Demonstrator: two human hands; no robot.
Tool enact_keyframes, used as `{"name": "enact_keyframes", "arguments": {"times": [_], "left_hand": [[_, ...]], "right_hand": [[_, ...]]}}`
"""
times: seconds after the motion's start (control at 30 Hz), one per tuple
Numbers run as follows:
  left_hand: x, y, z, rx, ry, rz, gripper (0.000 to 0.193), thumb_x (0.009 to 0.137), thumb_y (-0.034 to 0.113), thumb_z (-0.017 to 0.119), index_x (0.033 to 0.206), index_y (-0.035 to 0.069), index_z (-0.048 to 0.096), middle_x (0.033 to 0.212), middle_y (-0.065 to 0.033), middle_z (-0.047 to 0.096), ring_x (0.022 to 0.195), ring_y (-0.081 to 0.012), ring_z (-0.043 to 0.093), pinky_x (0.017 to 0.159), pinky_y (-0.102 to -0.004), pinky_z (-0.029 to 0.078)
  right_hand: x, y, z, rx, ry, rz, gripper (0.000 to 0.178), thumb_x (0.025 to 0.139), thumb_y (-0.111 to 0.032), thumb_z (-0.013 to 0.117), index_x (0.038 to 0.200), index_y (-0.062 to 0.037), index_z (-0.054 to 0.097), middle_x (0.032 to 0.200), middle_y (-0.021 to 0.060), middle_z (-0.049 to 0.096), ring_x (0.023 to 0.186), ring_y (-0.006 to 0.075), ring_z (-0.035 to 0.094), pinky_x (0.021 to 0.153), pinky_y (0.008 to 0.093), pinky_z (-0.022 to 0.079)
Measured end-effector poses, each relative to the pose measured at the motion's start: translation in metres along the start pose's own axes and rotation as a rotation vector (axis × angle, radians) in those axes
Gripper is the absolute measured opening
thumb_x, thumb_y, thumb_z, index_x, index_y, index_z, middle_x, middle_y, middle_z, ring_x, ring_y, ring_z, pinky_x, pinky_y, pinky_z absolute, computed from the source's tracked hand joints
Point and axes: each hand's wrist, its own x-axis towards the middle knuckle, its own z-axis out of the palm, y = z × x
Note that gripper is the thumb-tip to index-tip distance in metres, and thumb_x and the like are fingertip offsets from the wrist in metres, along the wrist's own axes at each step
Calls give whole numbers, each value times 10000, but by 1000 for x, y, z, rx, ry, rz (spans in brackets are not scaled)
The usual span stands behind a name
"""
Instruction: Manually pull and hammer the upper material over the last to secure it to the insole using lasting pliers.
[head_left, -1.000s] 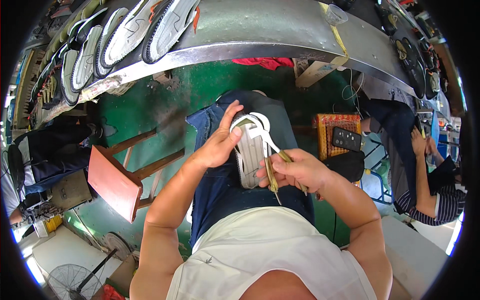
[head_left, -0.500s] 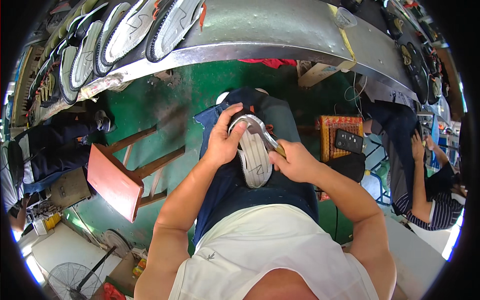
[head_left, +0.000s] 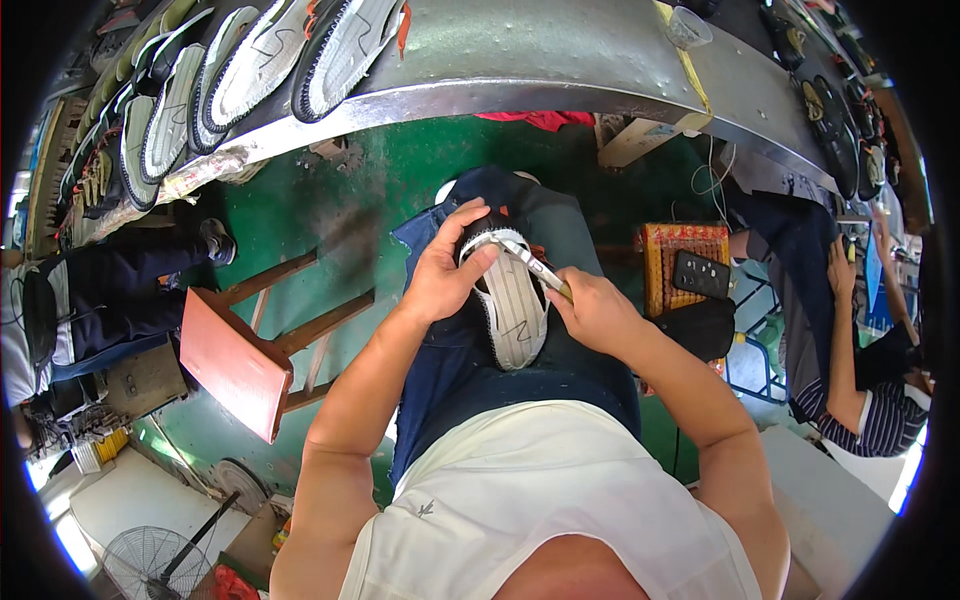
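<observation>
Through the head view, the change I notice most is in my pincers (head_left: 538, 268): a second ago their handles were spread well apart, with the right fingers between them, and now they lie together inside my right grip (head_left: 600, 315), which is closed around them. The metal head has also turned since half a second ago, when its curved side faced me; now it shows narrow and slanting, set at the far rim of the pale, striped shoe (head_left: 515, 318). That shoe has stayed in much the same place, sole up over the lap of the dark blue trousers (head_left: 430, 370), its far end away from the body. My left grip (head_left: 440, 278) keeps hold of that end, thumb on the rim just beside the metal head, fingers on the outer side. For the work in hand, I judge that the tool has gone from being placed to bearing on this edge, with the left side steadying; I cannot tell whether the tips are pinching any material, since they are too small here. Beyond the knees, the row of similar shoes (head_left: 262, 75) sits unchanged on the metal worktop (head_left: 530, 60).
</observation>
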Motion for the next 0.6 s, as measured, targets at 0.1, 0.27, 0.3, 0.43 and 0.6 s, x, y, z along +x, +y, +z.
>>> {"name": "enact_keyframes", "arguments": {"times": [0.1,0.27,0.3,0.43,0.6], "left_hand": [[-2,8,2,-8,96,-112,390,971,65,658,1351,51,571,1367,-113,581,1267,-185,534,1073,-314,418],[1,8,3,-110,96,-200,391,957,68,678,1338,49,591,1162,-52,670,1038,-105,609,919,-270,500],[2,9,3,-110,101,-200,391,957,68,678,1338,49,591,1162,-52,670,1038,-105,609,919,-270,500],[5,11,1,-1,-36,-237,547,940,47,680,1455,69,499,1209,-67,659,1073,-128,606,953,-277,488],[-11,4,-6,-125,-116,-272,826,821,-135,496,1596,28,262,1394,-115,565,1258,-182,548,1063,-287,415]], "right_hand": [[-6,-16,-19,-216,-84,13,259,963,-228,642,961,26,596,804,249,673,783,456,664,704,528,519],[2,-24,-73,183,-620,266,283,986,-234,600,960,48,592,763,229,667,761,444,664,688,485,518],[-5,-31,-71,321,-494,323,311,999,-256,583,964,53,593,766,237,658,774,457,655,703,471,512],[21,-29,-28,34,-132,153,387,977,-330,623,1000,56,595,831,279,653,835,470,654,749,481,509],[-3,2,-9,184,-136,221,527,909,-396,713,1108,76,589,921,294,669,928,423,686,808,477,514]]}}
